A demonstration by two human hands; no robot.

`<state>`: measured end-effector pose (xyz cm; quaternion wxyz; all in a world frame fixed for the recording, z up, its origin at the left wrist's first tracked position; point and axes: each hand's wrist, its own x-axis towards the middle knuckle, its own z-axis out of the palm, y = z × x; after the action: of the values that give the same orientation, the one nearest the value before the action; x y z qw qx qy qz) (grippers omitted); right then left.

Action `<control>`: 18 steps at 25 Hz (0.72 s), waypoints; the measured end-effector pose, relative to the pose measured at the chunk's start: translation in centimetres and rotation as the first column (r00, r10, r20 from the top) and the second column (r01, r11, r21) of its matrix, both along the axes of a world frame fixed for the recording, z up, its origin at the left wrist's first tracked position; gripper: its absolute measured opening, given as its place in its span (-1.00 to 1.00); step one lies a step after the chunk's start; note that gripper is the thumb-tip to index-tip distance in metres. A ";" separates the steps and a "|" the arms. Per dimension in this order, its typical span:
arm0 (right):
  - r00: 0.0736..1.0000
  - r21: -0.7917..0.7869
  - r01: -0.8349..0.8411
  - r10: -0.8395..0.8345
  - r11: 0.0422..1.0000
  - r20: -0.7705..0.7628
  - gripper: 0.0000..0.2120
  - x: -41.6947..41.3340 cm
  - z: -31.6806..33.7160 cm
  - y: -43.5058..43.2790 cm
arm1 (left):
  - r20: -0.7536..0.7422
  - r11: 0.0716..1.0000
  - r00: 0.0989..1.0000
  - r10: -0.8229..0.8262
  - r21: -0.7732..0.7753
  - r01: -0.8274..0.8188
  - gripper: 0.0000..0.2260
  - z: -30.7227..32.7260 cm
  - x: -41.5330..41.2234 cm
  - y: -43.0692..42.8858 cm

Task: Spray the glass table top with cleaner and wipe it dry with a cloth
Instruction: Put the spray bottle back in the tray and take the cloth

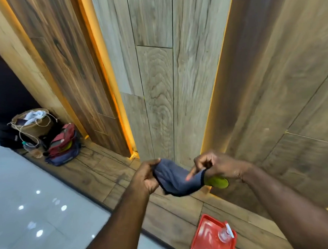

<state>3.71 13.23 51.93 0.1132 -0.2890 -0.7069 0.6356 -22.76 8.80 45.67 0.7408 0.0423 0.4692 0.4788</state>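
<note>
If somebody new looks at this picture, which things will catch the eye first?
First, the dark blue cloth stretched between the left hand and the right hand, mid-frame before the wood-panelled wall. Then the red tray at the bottom edge, holding a clear bottle, and the basket with bags at the wall's foot, far left.

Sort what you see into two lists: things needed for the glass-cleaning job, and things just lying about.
Job: blue cloth, held by left hand and right hand; clear bottle, likely the cleaner, on red tray.
Lying about: woven basket; red backpack; plastic bottle.
</note>
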 end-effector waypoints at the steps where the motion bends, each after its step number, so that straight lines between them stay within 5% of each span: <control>1: 0.993 -0.003 -0.078 0.078 0.997 0.089 -0.71 1.0 -1.6 -0.7 | -0.009 1.000 1.000 0.007 0.005 -0.007 -0.75 1.0 0.6 0.1; 3: 0.988 -0.075 -0.080 0.089 0.994 0.127 -0.68 3.0 -4.3 -2.5 | -0.043 0.997 0.998 0.051 0.053 -0.049 -0.81 2.8 1.1 0.2; 6: 1.000 -0.308 0.000 -0.007 0.952 -0.021 -0.70 5.7 -5.9 -5.7 | -0.063 0.989 0.994 0.088 0.121 -0.080 -0.86 5.6 2.9 -1.2; 9: 0.938 -0.487 0.218 -0.319 0.846 -0.134 -0.08 5.7 -5.6 -6.3 | -0.055 0.961 0.993 0.103 0.263 -0.085 -0.85 8.2 4.0 -3.7; 11: 0.852 -0.479 0.436 -0.521 0.762 -0.053 0.06 4.3 -5.1 -5.4 | -0.026 0.930 0.996 0.081 0.361 -0.066 -0.70 10.3 4.9 -5.7; 14: 0.912 -0.475 0.394 -0.397 0.787 0.099 -0.24 1.5 -4.7 -5.9 | -0.045 0.895 0.994 0.100 0.441 -0.070 -0.54 12.3 6.0 -9.1; 18: 0.905 -0.642 0.267 -0.415 0.719 -0.089 -0.54 -1.7 -7.0 -9.3 | -0.185 0.896 0.956 0.229 0.424 -0.132 -0.59 12.0 6.1 -14.4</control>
<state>1.98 3.90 44.98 0.2081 -0.3614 -0.3767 0.8272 -16.67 -5.60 57.69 0.6083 0.2069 0.4438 0.6247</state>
